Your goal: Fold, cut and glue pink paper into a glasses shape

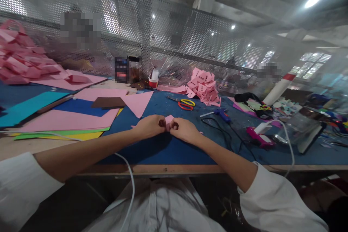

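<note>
My left hand (150, 126) and my right hand (182, 129) meet over the blue mat (168, 148) near the table's front edge. Both are closed, pinching a small folded piece of pink paper (169, 119) between their fingertips. Only a corner of the paper shows above the fingers. A pile of folded pink paper pieces (203, 86) with dark dots lies further back on the mat.
Sheets of pink, blue, green and yellow paper (67, 116) lie at the left, with a large heap of pink folded pieces (21, 56) behind. Scissors (184, 103), a glue gun (223, 114) with cable, a pink tool (257, 136) and clutter fill the right. Perforated metal screen behind.
</note>
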The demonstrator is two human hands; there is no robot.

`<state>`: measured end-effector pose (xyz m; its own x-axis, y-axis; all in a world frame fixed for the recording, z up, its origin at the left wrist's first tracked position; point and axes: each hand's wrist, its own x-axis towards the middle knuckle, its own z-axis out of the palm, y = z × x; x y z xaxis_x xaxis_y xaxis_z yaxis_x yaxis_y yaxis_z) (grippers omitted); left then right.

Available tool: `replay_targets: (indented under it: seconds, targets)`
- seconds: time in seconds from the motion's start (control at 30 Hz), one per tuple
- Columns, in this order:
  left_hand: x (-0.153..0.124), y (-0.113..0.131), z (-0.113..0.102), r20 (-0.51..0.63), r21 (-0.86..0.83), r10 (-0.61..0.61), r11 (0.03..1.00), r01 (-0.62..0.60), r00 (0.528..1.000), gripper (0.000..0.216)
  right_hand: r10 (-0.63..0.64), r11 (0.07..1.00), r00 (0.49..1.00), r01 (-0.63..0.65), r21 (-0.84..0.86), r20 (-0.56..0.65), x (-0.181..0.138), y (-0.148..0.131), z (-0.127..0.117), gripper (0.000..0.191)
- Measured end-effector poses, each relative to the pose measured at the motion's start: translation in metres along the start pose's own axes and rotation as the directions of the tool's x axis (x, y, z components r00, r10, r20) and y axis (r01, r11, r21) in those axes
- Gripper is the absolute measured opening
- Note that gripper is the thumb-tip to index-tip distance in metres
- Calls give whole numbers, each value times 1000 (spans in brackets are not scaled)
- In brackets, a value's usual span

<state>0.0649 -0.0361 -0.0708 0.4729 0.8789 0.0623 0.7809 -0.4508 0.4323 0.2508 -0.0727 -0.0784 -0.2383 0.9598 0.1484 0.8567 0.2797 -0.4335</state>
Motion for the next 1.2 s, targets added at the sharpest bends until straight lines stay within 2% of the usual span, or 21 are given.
replay_targets:
  seconds: [0.4,0.6,0.9,1.2]
  targets:
    - [0,-9,-5,39,-46,50,998,-48,998,18,41,999,999,-41,-20,8,-8,8,-11,8]
    - [-2,-14,-10,44,-53,43,998,-40,998,18,55,998,998,-55,-27,1,-14,17,-16,7]
    - [-9,-33,-18,23,-43,38,998,-37,999,18,104,995,994,-104,-1,22,-24,31,-26,8]
    - [-8,-39,-26,82,-81,12,997,-5,997,20,135,991,991,-135,-1,18,-35,42,-39,9]
